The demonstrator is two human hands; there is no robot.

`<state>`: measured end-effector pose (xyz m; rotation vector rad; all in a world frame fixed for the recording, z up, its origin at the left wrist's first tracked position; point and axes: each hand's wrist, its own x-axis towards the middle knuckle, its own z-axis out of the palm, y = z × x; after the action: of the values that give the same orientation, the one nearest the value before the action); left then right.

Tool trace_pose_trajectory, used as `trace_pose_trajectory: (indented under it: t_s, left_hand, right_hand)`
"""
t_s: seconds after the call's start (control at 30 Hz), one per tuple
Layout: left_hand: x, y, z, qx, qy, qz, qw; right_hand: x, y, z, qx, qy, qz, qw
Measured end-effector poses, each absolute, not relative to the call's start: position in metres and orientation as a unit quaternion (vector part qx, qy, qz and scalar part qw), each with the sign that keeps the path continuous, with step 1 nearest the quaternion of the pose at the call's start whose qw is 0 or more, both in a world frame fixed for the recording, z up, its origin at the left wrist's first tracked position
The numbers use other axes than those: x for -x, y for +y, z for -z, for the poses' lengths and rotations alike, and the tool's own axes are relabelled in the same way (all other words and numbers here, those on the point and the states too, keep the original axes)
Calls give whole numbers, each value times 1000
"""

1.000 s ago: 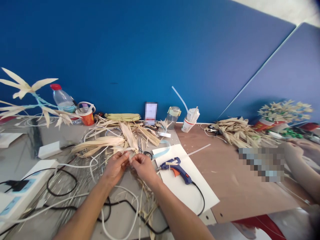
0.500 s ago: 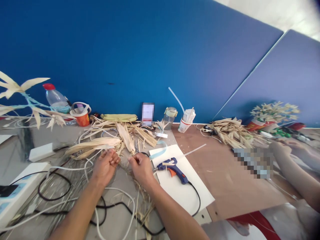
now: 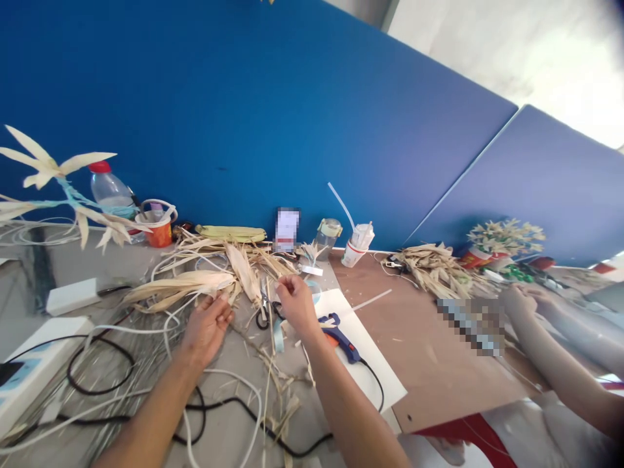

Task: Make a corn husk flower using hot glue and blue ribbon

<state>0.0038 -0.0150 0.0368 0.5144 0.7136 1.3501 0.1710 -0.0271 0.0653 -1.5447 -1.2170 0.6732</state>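
My left hand (image 3: pixel 208 325) is just below a pale dried corn husk (image 3: pixel 188 284), its fingers curled together; whatever they hold is hidden or too small to name. My right hand (image 3: pixel 296 302) is raised a little over the table, thumb and forefinger pinched; I cannot make out anything between them. Between both hands lie scissors (image 3: pixel 263 314) with dark handles, partly covered by husk. A light-blue strip (image 3: pixel 279 335) shows just under my right hand. Beside my right wrist a blue glue gun (image 3: pixel 345 343) with an orange trigger rests on white paper (image 3: pixel 385 389).
Black and white cables cross the table near a power strip (image 3: pixel 36 367). Husk flowers (image 3: pixel 58 170) on a blue-wrapped stem stand left, before a bottle (image 3: pixel 110 188) and red cup (image 3: pixel 158 231). A phone (image 3: pixel 286 229) leans at the back. Another person's hands (image 3: pixel 524 302) are at right.
My right hand has moved up and away from my left hand, uncovering the scissors and blue strip. My left hand has stayed nearly in place, and the camera view has tilted.
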Motion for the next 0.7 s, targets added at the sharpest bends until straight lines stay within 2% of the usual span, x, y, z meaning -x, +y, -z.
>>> trace_pose_trajectory:
  t_s: [0.07, 0.2, 0.3, 0.53, 0.7]
  left_hand:
    - [-4, -16, -37, -228, 318, -606, 693]
    - [-3, -15, -35, -226, 319, -604, 695]
    - [-1, -14, -33, -222, 311, -602, 701]
    - [0, -12, -29, -219, 317, -600, 701]
    - [-1, -12, -29, -213, 322, -601, 699]
  right_hand:
    - [-172, -14, -69, 660, -551, -249, 446]
    - [-167, 22, -66, 713, -648, -127, 234]
    - [-163, 49, -58, 714, -672, -99, 167]
    - [-157, 85, -42, 643, -750, -66, 140]
    - [-168, 101, -52, 656, -724, -68, 203]
